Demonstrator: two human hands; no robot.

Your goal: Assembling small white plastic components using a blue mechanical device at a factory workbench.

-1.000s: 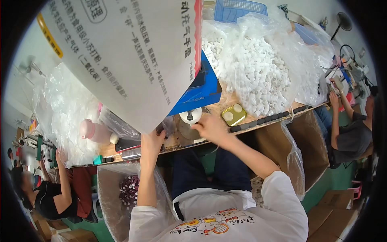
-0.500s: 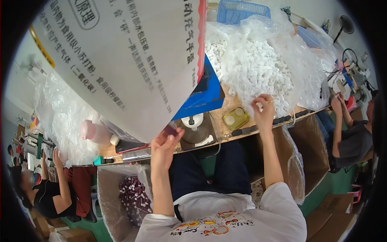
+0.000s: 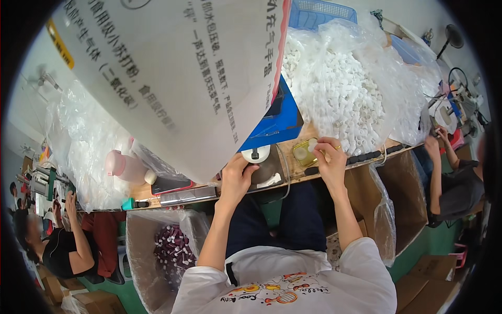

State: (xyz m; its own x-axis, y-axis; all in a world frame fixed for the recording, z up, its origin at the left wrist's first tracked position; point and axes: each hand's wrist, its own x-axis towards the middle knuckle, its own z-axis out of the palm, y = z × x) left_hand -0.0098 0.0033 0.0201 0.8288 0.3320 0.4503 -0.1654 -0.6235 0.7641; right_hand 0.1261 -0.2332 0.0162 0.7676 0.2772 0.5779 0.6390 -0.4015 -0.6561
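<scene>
At the wooden bench edge [image 3: 198,201], the left hand [image 3: 236,178] rests with fingers curled against a round white fixture [image 3: 255,154] at its one o'clock. The right hand [image 3: 329,159] pinches a small white plastic cap [image 3: 312,147] over a shallow yellowish tin [image 3: 303,154]. At twelve o'clock bulges a clear crinkled bag of white caps [image 3: 345,89]; a printed paper sheet [image 3: 178,78] overhangs.

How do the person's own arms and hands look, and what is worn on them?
Both forearms are bare, with no gloves. White short sleeves end near the elbows. The right hand wears a thin ring on one finger; the left hand shows no ring or watch.
</scene>
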